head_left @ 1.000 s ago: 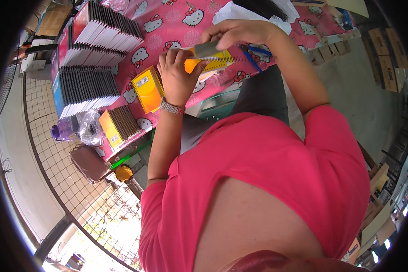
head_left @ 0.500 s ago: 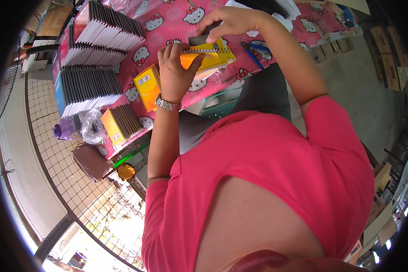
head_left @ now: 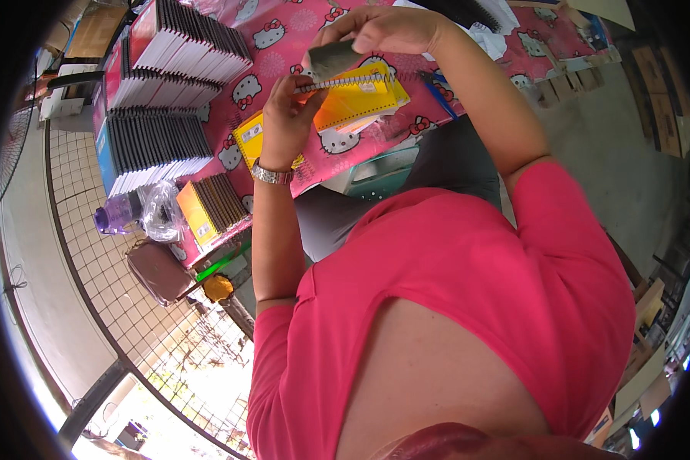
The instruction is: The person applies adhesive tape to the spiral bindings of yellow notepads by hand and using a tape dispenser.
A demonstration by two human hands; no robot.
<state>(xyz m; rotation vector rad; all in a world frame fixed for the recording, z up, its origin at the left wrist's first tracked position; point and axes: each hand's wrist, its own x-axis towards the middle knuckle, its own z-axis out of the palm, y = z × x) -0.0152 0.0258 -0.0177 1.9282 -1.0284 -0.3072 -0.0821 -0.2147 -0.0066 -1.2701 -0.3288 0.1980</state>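
Note:
Near the table's front edge, my left hand [head_left: 284, 123] pinches the left end of a small spiral pad [head_left: 334, 61] with a dark grey-green face. Its thin wire coil [head_left: 360, 80] runs along the lower edge and sticks out to the right. My right hand [head_left: 379, 32] is closed on the pad's upper edge, thumb in front. Just below the coil lie yellow-orange notebook covers [head_left: 353, 107] with punched holes along one edge. Beside my left wrist, another yellow notebook [head_left: 251, 138] is partly covered. A blue pen-like tool [head_left: 441, 100] lies to the right.
Stacks of black-spiral notebooks [head_left: 157, 146] stand at the left on the pink patterned tablecloth [head_left: 314, 178]. Nearer are a row of small yellow notebooks [head_left: 211, 207], a clear plastic wrap [head_left: 163, 215], a purple bottle [head_left: 115, 218] and a brown pouch [head_left: 158, 270]. White papers [head_left: 487, 38] lie far right.
The dark pad has been raised and tilted so more of its face shows. My left hand has shifted slightly left, uncovering more of the yellow-orange covers.

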